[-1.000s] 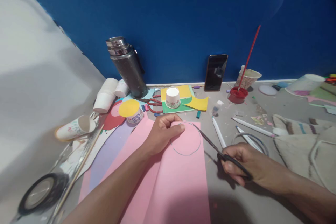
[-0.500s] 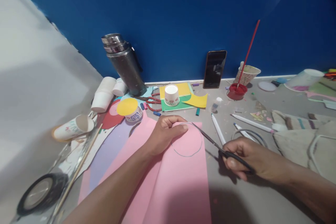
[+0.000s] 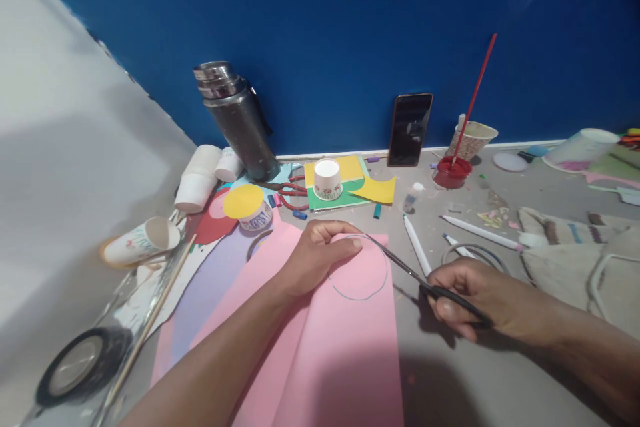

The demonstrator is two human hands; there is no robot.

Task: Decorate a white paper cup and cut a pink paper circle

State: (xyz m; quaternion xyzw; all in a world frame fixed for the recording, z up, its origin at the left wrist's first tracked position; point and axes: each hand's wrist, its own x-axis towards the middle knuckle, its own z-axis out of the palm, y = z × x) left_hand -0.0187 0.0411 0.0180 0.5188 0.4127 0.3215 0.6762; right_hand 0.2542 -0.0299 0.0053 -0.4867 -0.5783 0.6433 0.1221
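Note:
A pink sheet of paper [image 3: 345, 360] lies across the table in front of me, with a circle outline [image 3: 358, 299] drawn near its top right corner. My left hand [image 3: 325, 253] pinches the sheet's top edge, its thumb lying over the upper left of the circle. Black-handled scissors [image 3: 407, 270] are gripped in my right hand [image 3: 460, 297], off the sheet's right side. Their blades point up and left, and the tips reach the paper's top edge just above the circle. The blades look nearly closed.
Behind the paper stand a small paper cup [image 3: 327, 180] on coloured cards and a steel flask [image 3: 237, 123]. A phone [image 3: 410, 130] leans on the blue wall, near a red paint pot [image 3: 453, 172]. White markers [image 3: 417, 243] lie right; black tape [image 3: 75, 367] lies left.
The scissor blades have closed somewhat along the top edge of the pink paper. My right hand has shifted slightly to the right; my left hand keeps its hold.

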